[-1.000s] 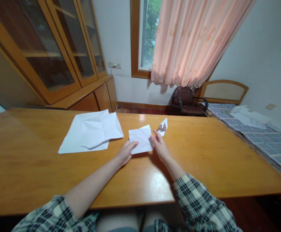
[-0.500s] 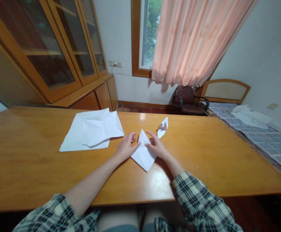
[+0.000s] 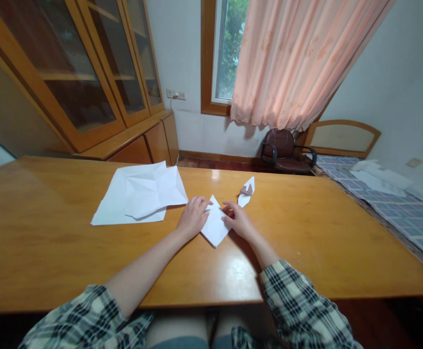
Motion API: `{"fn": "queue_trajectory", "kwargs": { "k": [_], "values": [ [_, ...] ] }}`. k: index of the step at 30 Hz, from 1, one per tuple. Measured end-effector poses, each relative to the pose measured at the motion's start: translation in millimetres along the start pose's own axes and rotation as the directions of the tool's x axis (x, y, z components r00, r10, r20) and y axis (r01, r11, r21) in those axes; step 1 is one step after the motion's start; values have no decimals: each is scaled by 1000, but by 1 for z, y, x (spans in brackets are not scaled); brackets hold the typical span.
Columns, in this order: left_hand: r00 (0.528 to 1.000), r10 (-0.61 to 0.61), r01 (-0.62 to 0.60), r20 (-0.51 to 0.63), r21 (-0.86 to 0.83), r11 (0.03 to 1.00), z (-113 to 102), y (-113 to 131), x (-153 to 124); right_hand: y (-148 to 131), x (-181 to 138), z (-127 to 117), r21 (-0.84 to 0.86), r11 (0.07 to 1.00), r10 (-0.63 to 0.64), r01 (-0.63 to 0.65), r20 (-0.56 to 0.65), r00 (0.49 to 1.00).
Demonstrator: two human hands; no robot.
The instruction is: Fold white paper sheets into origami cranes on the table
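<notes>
Paper (image 3: 214, 227), smooth and diamond-shaped, lies on a glossy wooden tabletop (image 3: 305, 232).

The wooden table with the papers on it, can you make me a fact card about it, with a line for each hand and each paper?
Folded white paper: diamond-shaped from here, one corner toward the person
Left hand: fingers on the diamond's left side
Right hand: thumb at its right side, other fingers curled
Creased white sheet: on top of the larger white sheet, left of the hands
White-and-brown folded piece: just beyond the right hand
Wooden table: under all the papers
</notes>
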State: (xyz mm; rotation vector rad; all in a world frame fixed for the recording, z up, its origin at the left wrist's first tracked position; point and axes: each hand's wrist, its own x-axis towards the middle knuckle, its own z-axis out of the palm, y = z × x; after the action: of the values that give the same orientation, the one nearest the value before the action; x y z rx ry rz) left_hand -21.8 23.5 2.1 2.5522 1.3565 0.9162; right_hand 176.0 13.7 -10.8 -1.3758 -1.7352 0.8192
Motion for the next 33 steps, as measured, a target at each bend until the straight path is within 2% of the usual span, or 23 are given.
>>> {"fn": "queue_trajectory", "kwargs": {
  "k": [2, 4, 9, 12, 15, 22, 24, 28, 33],
  "values": [
    [985, 133, -124, 114, -82, 989, -4, 2, -3, 0, 0, 1, -105, 993, -61, 59, -18, 998],
    [951, 228, -190, 208, -186, 964, -6, 2, -6, -2, -2, -1, -202, 973, -112, 110, 5, 994],
    [917, 229, -139, 328, -277, 951, -8, -7, -9, -13, -8, -20, -337, 906, -236, 255, 97, 967],
    [889, 233, -107, 394, -316, 943, -15, -13, -7, -17, -14, -37, -222, 907, -294, 359, 277, 915],
    [845, 272, -97, 460, -369, 924, -24, -17, -6, -17, -19, -46, -164, 912, -285, 376, 403, 870],
    [778, 258, -24, 573, -383, 923, -32, -18, -2, -7, -13, -43, -170, 932, -220, 321, 439, 871],
    [774, 244, -2, 584, -383, 924, -31, -19, -2, -5, -11, -43, -144, 938, -227, 317, 437, 870],
    [795, 221, 41, 565, -414, 909, -31, -21, -1, -4, -10, -44, -113, 946, -228, 302, 429, 874],
    [865, 174, 53, 471, -431, 901, -31, -19, -1, -12, -11, -41, -129, 950, -222, 286, 366, 904]
  ]
}}
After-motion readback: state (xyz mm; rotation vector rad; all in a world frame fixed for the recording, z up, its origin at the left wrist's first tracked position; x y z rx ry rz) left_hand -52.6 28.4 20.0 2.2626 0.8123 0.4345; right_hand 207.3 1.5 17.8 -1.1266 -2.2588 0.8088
